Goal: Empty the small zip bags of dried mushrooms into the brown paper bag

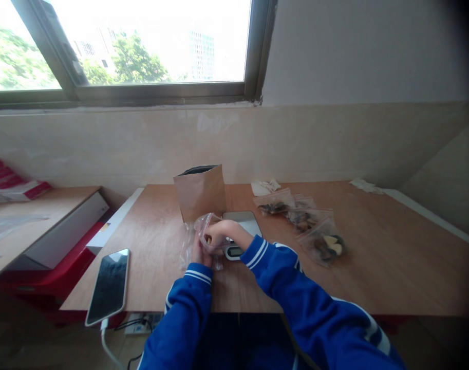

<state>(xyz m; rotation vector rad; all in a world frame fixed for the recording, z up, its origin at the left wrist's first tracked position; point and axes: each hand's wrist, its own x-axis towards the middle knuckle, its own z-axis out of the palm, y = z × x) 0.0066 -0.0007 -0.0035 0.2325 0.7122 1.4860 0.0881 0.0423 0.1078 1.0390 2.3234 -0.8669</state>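
A clear plastic bag (203,222) is in my left hand (198,253), whose fingers are closed around its lower side. My right hand (221,232) reaches down into the mouth of this bag with its fingers curled. A small brownish bit shows by the fingertips, too small to name. More crumpled clear plastic (186,249) lies against the left hand. Just right of my hands is a kitchen scale (248,221), partly covered by my right wrist. An open brown paper pouch (202,195) with a dark lining stands upright behind my hands.
Several zip bags with dark and pale dried pieces (322,245) lie on the right of the wooden table (380,257). A phone (109,282) with a white cable rests at the front left edge. White tissue (265,187) lies at the back, and a red stool (53,272) stands left.
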